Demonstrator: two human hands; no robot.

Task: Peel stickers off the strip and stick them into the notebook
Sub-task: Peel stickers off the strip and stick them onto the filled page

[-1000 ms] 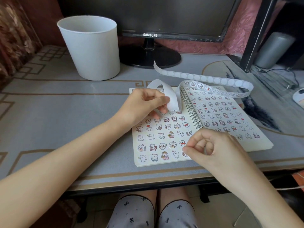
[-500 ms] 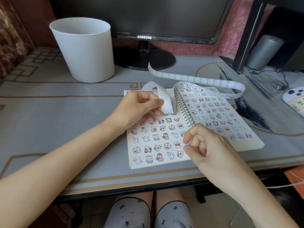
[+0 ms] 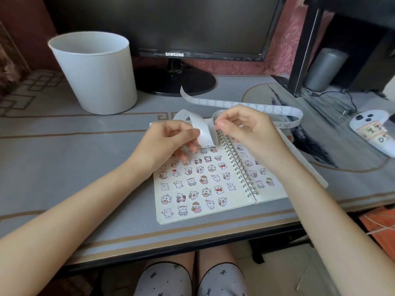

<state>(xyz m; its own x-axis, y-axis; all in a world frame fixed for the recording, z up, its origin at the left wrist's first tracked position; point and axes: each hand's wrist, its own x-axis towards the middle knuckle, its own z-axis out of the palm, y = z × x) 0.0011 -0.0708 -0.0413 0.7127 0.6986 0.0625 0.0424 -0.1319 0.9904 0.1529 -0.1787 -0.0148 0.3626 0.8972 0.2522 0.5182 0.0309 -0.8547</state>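
A: So why does the left hand (image 3: 168,142) lift the strip (image 3: 267,108) in a loop over the notebook (image 3: 271,192)?

B: It pinches the backing between thumb and fingers, likely to hold that stretch raised and steady where the right hand (image 3: 241,129) works. The right thumb and forefinger close on the strip's edge just above the spiral binding. Whether a sticker sits between them cannot be told.

A: And the notebook?

B: It lies open on the bench (image 3: 74,159) directly beneath both hands, with rows of stickers filling its pages, so a peeled one has little way to go. The strip's long tail curls away behind, off the page. The white bin (image 3: 94,77) at the back left is probably for spent backing.
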